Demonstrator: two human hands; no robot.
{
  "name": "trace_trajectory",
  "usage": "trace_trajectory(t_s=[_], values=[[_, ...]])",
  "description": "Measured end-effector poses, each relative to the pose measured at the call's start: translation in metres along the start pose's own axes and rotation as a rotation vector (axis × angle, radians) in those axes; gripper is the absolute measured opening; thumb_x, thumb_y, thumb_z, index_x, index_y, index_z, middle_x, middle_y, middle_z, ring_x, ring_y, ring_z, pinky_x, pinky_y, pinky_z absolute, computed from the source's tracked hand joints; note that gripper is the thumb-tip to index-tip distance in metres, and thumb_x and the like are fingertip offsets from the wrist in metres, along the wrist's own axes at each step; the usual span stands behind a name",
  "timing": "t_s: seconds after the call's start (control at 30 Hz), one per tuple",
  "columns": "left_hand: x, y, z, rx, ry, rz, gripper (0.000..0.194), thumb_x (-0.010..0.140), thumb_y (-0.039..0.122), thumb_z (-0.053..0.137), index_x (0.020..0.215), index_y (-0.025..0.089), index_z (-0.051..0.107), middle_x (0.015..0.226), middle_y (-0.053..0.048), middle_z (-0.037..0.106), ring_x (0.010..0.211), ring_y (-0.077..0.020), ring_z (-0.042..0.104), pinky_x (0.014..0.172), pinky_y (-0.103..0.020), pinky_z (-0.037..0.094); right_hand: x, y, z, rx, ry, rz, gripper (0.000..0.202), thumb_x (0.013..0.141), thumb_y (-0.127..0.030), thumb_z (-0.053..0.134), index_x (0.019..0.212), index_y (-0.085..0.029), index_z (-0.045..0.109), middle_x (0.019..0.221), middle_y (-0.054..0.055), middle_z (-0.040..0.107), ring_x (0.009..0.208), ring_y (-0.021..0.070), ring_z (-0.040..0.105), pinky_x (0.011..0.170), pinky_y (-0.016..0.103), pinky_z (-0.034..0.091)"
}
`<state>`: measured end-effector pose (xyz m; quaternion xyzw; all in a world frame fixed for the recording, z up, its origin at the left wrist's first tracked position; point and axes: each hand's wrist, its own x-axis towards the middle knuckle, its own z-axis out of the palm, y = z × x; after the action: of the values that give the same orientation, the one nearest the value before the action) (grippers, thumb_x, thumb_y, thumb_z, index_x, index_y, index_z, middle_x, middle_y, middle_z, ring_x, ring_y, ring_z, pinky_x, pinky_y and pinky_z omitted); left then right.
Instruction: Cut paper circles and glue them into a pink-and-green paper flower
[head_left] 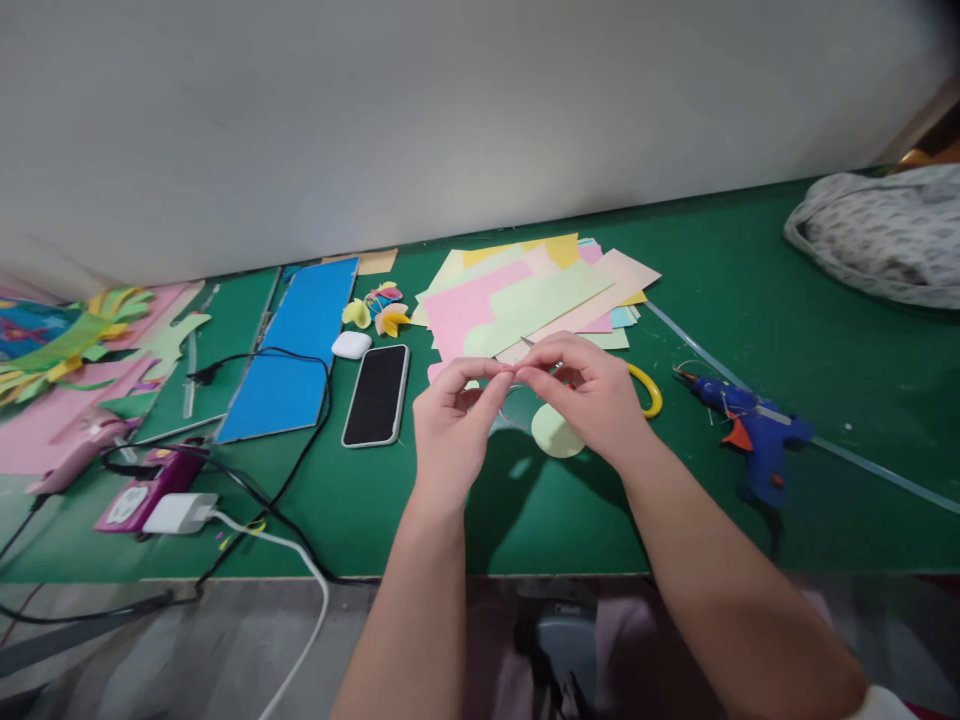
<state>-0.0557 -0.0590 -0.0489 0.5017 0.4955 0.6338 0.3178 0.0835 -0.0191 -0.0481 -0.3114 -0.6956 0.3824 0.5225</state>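
Meeting just before the paper stack (551, 292)
Left hand (452, 425) and right hand (596, 398) are pinching tips together, contents unclear.

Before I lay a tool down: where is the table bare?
Most room: the green table between the paper pile and the patterned cloth, behind the blue glue gun. A smaller patch lies between the phone and the front edge. Crowded: the left end, with white charger and pink paper, and just beyond the left hand and right hand.
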Motion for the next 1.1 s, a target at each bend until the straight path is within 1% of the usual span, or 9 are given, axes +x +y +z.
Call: trace_trajectory(t_s=[0.13,0.37,0.5,0.63,0.77,0.93,1.1], values=[[-0.0002,0.0003,0.0007,-0.009,0.022,-0.016,0.006,0.075,0.023,0.072,0.08,0.019,0.07,0.08,0.0,0.069,0.075,-0.0114,0.065,0.064,-0.02,0.054,-0.0001,-0.0006,-0.0003,-0.038,0.004,-0.006,0.007,0.084,-0.022,0.063,0.077,-0.02,0.065,0.078,-0.001,0.065,0.075,0.0112,0.06,0.057,0.021,0.048],[0.0002,0.0004,0.0018,-0.056,0.04,-0.036,0.006,0.075,0.022,0.072,0.076,0.019,0.067,0.073,0.003,0.065,0.066,-0.0076,0.061,0.063,-0.018,0.052,0.0,-0.0006,0.0,-0.045,-0.025,-0.003,0.009,0.084,-0.022,0.063,0.075,-0.02,0.064,0.077,-0.001,0.065,0.074,0.011,0.059,0.058,0.021,0.047],[0.0002,-0.001,0.0024,-0.104,0.015,-0.066,0.007,0.077,0.024,0.07,0.077,0.019,0.065,0.074,0.002,0.065,0.071,-0.0092,0.062,0.066,-0.02,0.053,-0.0003,-0.0008,-0.0004,-0.045,-0.022,0.012,0.009,0.083,-0.023,0.063,0.075,-0.02,0.063,0.077,-0.001,0.065,0.074,0.0112,0.059,0.059,0.022,0.047],[0.0003,-0.0019,0.003,-0.087,-0.009,-0.064,0.006,0.078,0.023,0.068,0.078,0.019,0.064,0.075,0.003,0.065,0.071,-0.0089,0.063,0.068,-0.02,0.051,-0.0006,-0.0006,0.0002,-0.043,-0.021,0.031,0.009,0.083,-0.023,0.063,0.074,-0.019,0.063,0.076,-0.001,0.064,0.073,0.0114,0.059,0.058,0.022,0.047],[0.0002,-0.0031,0.0047,-0.082,-0.033,-0.068,0.004,0.081,0.023,0.066,0.081,0.019,0.063,0.079,0.002,0.065,0.074,-0.0094,0.063,0.07,-0.02,0.051,-0.0007,0.0007,0.0012,-0.013,0.014,0.04,0.008,0.082,-0.021,0.063,0.074,-0.019,0.063,0.075,-0.001,0.064,0.072,0.0115,0.06,0.058,0.023,0.048],[-0.0007,-0.0043,0.007,-0.07,-0.023,-0.06,0.003,0.082,0.022,0.065,0.081,0.02,0.063,0.08,0.002,0.067,0.075,-0.0091,0.064,0.069,-0.019,0.05,-0.0007,0.0023,0.0019,0.009,0.037,0.049,0.008,0.082,-0.021,0.064,0.074,-0.02,0.063,0.075,-0.002,0.063,0.071,0.0113,0.06,0.059,0.024,0.049],[-0.001,-0.0054,0.0073,-0.048,-0.02,-0.076,0.003,0.081,0.022,0.065,0.082,0.019,0.063,0.082,0.001,0.068,0.079,-0.0107,0.064,0.072,-0.022,0.049,-0.0008,0.0029,0.0034,0.009,0.064,0.07,0.009,0.081,-0.023,0.065,0.074,-0.019,0.062,0.073,-0.002,0.063,0.07,0.0116,0.06,0.058,0.024,0.048]])
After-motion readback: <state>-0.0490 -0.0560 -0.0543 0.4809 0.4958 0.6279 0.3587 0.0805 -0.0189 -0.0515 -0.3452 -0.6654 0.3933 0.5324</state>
